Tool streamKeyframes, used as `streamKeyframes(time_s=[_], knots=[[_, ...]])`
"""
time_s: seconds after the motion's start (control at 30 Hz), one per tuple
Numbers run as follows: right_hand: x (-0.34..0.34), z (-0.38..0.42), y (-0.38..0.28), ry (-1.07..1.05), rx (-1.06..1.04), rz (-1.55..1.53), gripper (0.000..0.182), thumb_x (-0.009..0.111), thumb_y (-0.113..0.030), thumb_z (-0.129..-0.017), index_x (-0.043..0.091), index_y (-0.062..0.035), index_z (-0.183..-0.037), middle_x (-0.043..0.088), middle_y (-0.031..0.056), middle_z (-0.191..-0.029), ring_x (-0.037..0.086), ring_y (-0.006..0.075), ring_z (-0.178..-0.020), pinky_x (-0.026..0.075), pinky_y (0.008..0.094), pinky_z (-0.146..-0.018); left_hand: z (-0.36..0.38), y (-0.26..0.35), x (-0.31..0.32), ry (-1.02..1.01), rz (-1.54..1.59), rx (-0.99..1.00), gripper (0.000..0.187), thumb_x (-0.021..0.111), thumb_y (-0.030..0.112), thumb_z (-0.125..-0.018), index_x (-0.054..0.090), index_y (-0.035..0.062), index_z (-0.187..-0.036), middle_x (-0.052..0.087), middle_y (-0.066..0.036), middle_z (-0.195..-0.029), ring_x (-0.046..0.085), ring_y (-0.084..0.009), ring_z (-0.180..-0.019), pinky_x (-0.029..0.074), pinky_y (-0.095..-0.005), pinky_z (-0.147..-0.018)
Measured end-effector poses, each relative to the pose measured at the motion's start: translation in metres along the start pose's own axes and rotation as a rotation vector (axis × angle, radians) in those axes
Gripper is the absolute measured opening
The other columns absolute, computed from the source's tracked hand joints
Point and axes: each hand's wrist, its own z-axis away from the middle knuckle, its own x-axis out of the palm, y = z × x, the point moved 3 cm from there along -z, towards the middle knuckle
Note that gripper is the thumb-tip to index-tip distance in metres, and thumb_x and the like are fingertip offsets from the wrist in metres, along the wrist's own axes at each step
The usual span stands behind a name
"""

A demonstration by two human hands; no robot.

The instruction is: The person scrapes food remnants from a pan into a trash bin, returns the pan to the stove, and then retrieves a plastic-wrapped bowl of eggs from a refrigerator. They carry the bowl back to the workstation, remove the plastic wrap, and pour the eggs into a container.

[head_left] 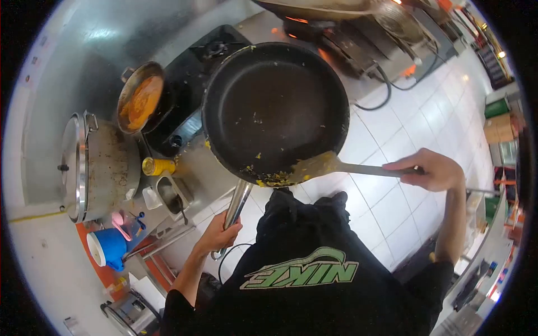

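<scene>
A large black frying pan (274, 106) is held up in front of my body, tilted so its inside faces the camera. My left hand (219, 232) is closed round its metal handle. Yellow food bits (274, 180) lie along the pan's near edge, with a few small specks across the base. With my right hand (437, 169) I grip the dark end of a spatula (364, 169). The spatula's wide blade, smeared with yellow bits, rests inside the pan at the near right edge.
A small pan with orange food (143, 101) sits at the left by a black stove (216, 50). Nearby are a large lidded pot (109, 168), a yellow can (158, 166) and a metal container (170, 193). A large wok (319, 8) is over a burner at the top.
</scene>
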Motion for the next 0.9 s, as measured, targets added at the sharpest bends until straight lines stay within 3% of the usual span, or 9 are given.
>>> streamKeyframes(time_s=[0.07, 0.13, 0.23, 0.37, 0.43, 0.57, 0.67, 0.73, 0.9], knots=[[0.024, 0.009, 0.033, -0.053, -0.112, -0.166, 0.035, 0.051, -0.005, -0.075, 0.052, -0.0043, -0.110, 0.061, 0.0149, -0.086, 0.058, 0.0216, -0.072, 0.044, 0.0289, -0.068, -0.009, -0.003, 0.027, -0.006, -0.025, -0.037, 0.015, 0.052, 0.014, -0.078, 0.040, 0.0057, -0.079, 0.039, 0.003, -0.049, 0.036, -0.0049, -0.035, 0.031, -0.0201, -0.032], [0.050, 0.029, 0.062, 0.049, -0.219, -0.142, 0.035, 0.050, -0.008, -0.078, 0.050, -0.0050, -0.112, 0.061, 0.0151, -0.087, 0.057, 0.0184, -0.072, 0.043, 0.0284, -0.068, -0.025, -0.004, 0.057, -0.078, -0.133, -0.065, 0.015, 0.052, 0.015, -0.078, 0.041, 0.0062, -0.079, 0.039, 0.003, -0.050, 0.036, -0.0050, -0.036, 0.031, -0.0202, -0.033], [0.073, 0.080, 0.099, 0.101, -0.024, -0.328, 0.036, 0.048, -0.006, -0.079, 0.048, -0.0054, -0.115, 0.057, 0.0129, -0.072, 0.049, 0.0152, -0.061, 0.041, 0.0275, -0.061, -0.054, -0.002, 0.115, -0.160, -0.250, -0.072, 0.015, 0.052, 0.016, -0.078, 0.041, 0.0067, -0.079, 0.039, 0.003, -0.050, 0.037, -0.0050, -0.037, 0.031, -0.0200, -0.033], [0.069, 0.206, 0.165, 0.217, 0.037, -0.421, 0.036, 0.048, -0.004, -0.078, 0.048, -0.0054, -0.115, 0.051, 0.0109, -0.063, 0.045, 0.0133, -0.056, 0.038, 0.0286, -0.055, -0.081, 0.002, 0.198, -0.302, -0.283, -0.183, 0.015, 0.054, 0.015, -0.078, 0.042, 0.0071, -0.080, 0.040, 0.003, -0.051, 0.037, -0.0048, -0.038, 0.032, -0.0196, -0.033], [0.074, 0.271, 0.194, 0.117, 0.287, -0.355, 0.034, 0.046, -0.003, -0.079, 0.049, -0.0015, -0.113, 0.052, 0.0083, -0.061, 0.045, 0.0121, -0.051, 0.038, 0.0266, -0.050, -0.095, 0.006, 0.241, -0.398, -0.305, -0.255, 0.016, 0.052, 0.016, -0.080, 0.039, 0.0076, -0.083, 0.037, 0.003, -0.052, 0.034, -0.0041, -0.039, 0.029, -0.0191, -0.034], [0.124, 0.300, 0.245, 0.261, 0.159, -0.502, 0.035, 0.046, -0.004, -0.079, 0.049, -0.0026, -0.114, 0.047, 0.0052, -0.058, 0.044, 0.0094, -0.053, 0.036, 0.0258, -0.049, -0.130, 0.003, 0.319, -0.612, -0.224, -0.386, 0.016, 0.052, 0.018, -0.081, 0.038, 0.0091, -0.083, 0.035, 0.003, -0.052, 0.034, -0.0048, -0.039, 0.031, -0.0202, -0.034], [0.142, 0.300, 0.270, 0.413, 0.267, -0.652, 0.037, 0.048, -0.007, -0.080, 0.047, -0.0060, -0.116, 0.046, 0.0063, -0.057, 0.040, 0.0107, -0.054, 0.036, 0.0266, -0.052, -0.153, 0.019, 0.379, -0.710, -0.393, -0.376, 0.016, 0.051, 0.017, -0.082, 0.038, 0.0095, -0.084, 0.036, 0.003, -0.054, 0.033, -0.0051, -0.039, 0.030, -0.0203, -0.034], [0.148, 0.310, 0.291, 0.620, 0.315, -0.918, 0.037, 0.047, -0.008, -0.080, 0.047, -0.0068, -0.117, 0.047, 0.0038, -0.059, 0.040, 0.0096, -0.056, 0.036, 0.0252, -0.053, -0.176, 0.023, 0.412, -0.705, -0.525, -0.397, 0.015, 0.050, 0.016, -0.082, 0.037, 0.0094, -0.084, 0.036, 0.003, -0.056, 0.033, -0.0054, -0.039, 0.030, -0.0204, -0.034], [0.137, 0.410, 0.342, 0.542, 0.410, -0.849, 0.040, 0.046, -0.008, -0.081, 0.044, -0.0081, -0.120, 0.049, 0.0035, -0.058, 0.042, 0.0111, -0.051, 0.038, 0.0249, -0.052, -0.234, 0.041, 0.485, -0.864, -0.528, -0.489, 0.015, 0.051, 0.017, -0.081, 0.038, 0.0092, -0.083, 0.037, 0.002, -0.057, 0.035, -0.0054, -0.040, 0.031, -0.0203, -0.034]])
